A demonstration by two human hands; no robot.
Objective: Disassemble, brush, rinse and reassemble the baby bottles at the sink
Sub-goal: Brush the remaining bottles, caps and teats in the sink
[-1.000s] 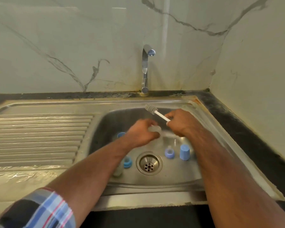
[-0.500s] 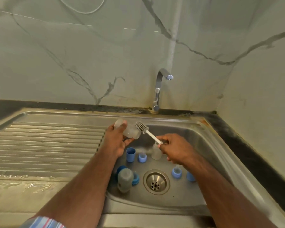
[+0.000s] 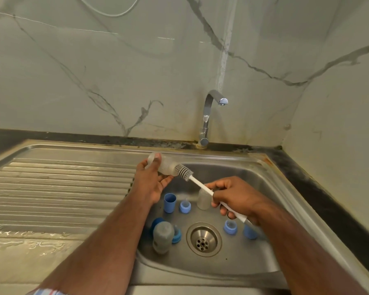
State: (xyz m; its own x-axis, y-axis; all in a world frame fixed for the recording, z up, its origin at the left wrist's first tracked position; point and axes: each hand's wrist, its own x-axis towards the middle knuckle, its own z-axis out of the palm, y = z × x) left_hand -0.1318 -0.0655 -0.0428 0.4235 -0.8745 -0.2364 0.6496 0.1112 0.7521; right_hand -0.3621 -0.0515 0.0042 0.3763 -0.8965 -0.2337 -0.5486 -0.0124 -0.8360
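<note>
My left hand (image 3: 150,184) grips a clear, capless baby bottle (image 3: 165,166) lying sideways over the sink's left rim, its mouth turned right. My right hand (image 3: 235,195) holds the white handle of a bottle brush (image 3: 184,171), whose grey bristled head sits right at the bottle's mouth. In the basin (image 3: 232,258) stand another clear bottle (image 3: 203,199) and a frosted bottle (image 3: 163,236). Around them lie a tall blue cap (image 3: 169,202), a blue teat ring (image 3: 185,206), a second teat ring (image 3: 230,227), a blue cap (image 3: 249,232) and a blue ring (image 3: 176,236).
The chrome tap (image 3: 208,116) rises at the back of the sink with no water running. A ribbed steel drainboard (image 3: 58,188) stretches to the left. The drain strainer (image 3: 203,239) sits mid-basin. Marble walls close the back and right side.
My left hand has lifted the bottle from over the basin up to the left rim. The brush head moved to the bottle's mouth. The view tilted upward.
</note>
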